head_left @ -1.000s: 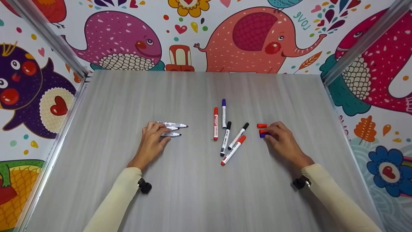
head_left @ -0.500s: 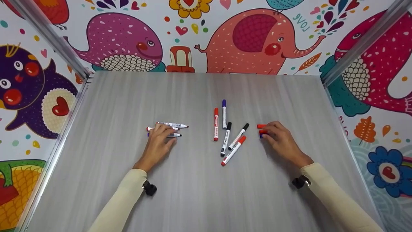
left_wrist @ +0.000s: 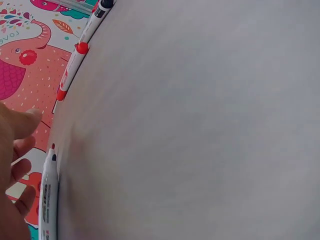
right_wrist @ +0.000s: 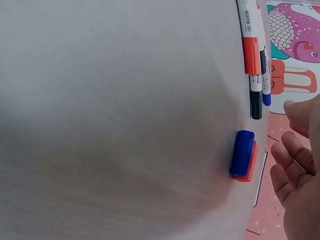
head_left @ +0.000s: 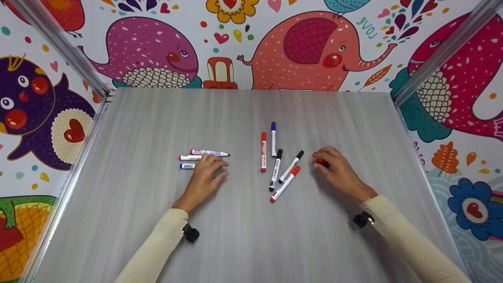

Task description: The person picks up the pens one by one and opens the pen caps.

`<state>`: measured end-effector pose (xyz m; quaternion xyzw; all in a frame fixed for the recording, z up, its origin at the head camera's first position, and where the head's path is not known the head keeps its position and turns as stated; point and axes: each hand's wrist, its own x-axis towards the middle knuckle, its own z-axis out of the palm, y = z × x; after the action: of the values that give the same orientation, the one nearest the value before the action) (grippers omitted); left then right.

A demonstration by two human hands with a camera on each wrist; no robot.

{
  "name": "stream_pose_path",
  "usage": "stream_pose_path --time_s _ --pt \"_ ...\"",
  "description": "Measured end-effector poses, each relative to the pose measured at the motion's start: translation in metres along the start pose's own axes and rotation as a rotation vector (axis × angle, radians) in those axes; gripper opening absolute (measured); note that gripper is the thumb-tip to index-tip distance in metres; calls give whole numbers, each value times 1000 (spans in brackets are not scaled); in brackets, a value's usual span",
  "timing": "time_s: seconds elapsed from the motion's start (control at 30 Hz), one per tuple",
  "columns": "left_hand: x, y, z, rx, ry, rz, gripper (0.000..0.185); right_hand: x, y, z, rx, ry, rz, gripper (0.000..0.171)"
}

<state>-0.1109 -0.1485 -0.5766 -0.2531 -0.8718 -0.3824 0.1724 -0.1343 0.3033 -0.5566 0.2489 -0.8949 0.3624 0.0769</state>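
The left hand (head_left: 205, 177) is held over uncapped markers (head_left: 208, 153), the right hand (head_left: 341, 171) over red and blue caps (right_wrist: 243, 153); fingers (right_wrist: 286, 159) are loosely parted, nothing gripped

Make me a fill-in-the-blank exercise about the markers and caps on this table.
1. In the head view, the left hand partly covers a group of ____ markers.
2. Of the five capped markers in the middle, only one has a ____ cap.
3. In the right wrist view, a loose blue cap appears beside a loose ____ one.

Missing words: three; blue; red.
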Motion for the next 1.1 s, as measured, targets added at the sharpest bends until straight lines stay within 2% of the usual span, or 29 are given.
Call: stream_pose_path --time_s 0.27,0.53,0.77,0.93,0.97,1.1 --pt "2 2 12 -61 23 20 23 8 -7 5 -46 -63 32 36" --pt "8 19 16 -89 -57 -68 26 24 -13 9 -61 -89 -26 33" --pt "14 20 31 -83 -44 -34 29 38 -17 15 -77 -114 -78 36" --pt "20 31 36 -107 -122 -124 33 49 -21 20 -89 -172 -62 36" --pt "19 26 41 -115 -123 -124 33 51 -22 22 -88 -185 -53 36" --pt "20 24 50 -162 -102 -111 34 62 -26 29 -83 -216 -47 37"
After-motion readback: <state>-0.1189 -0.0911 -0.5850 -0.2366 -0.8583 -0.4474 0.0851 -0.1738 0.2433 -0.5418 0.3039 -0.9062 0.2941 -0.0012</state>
